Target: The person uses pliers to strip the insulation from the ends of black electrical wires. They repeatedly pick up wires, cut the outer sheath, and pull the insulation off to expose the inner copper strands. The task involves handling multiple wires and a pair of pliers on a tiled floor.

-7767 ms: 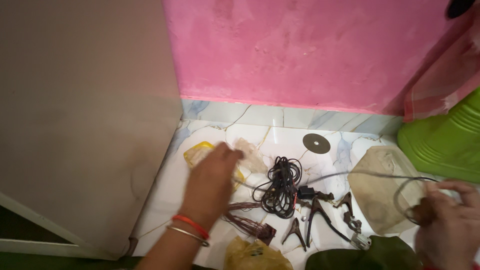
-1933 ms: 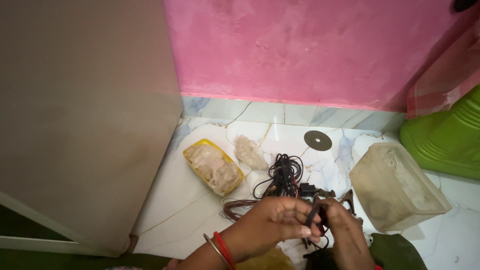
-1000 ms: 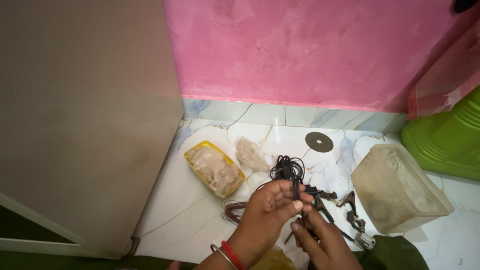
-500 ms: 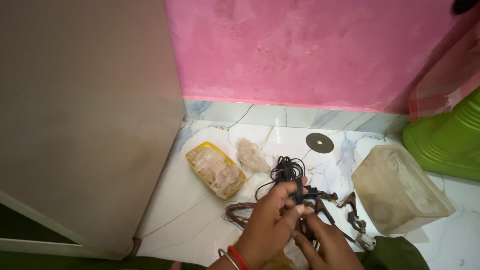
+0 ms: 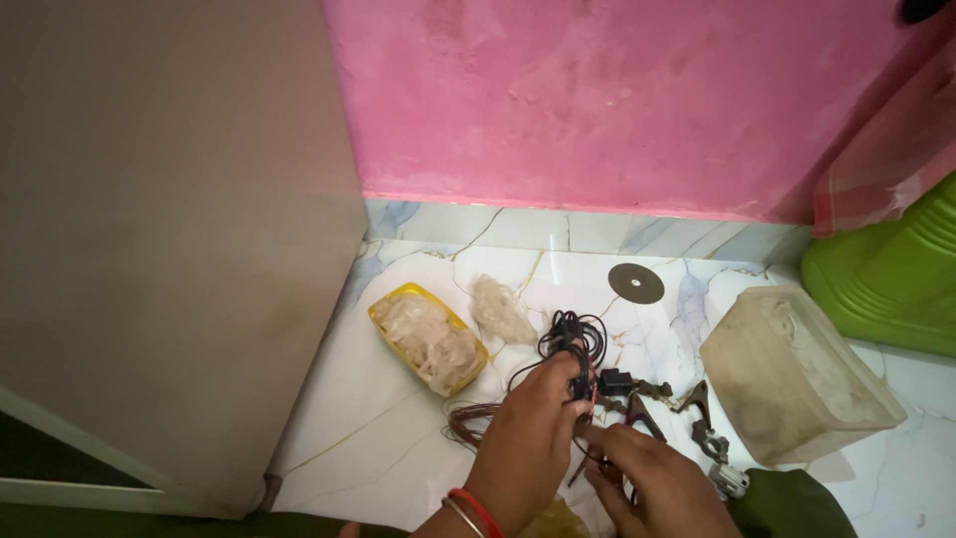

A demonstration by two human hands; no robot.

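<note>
The left hand (image 5: 533,438) pinches a black cable (image 5: 575,344) coiled on the marble floor (image 5: 398,428). The right hand (image 5: 657,488) is half closed, its fingers on the pliers (image 5: 637,413) just beside the cable. A yellow tray (image 5: 426,339) and a clear tub (image 5: 797,374) lie to either side.

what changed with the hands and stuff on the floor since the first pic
The left hand left the yellow tray for the black cable bundle, now pinching it. The right hand came in beside it. Tray, grey disc and clear tub stayed put.
</note>
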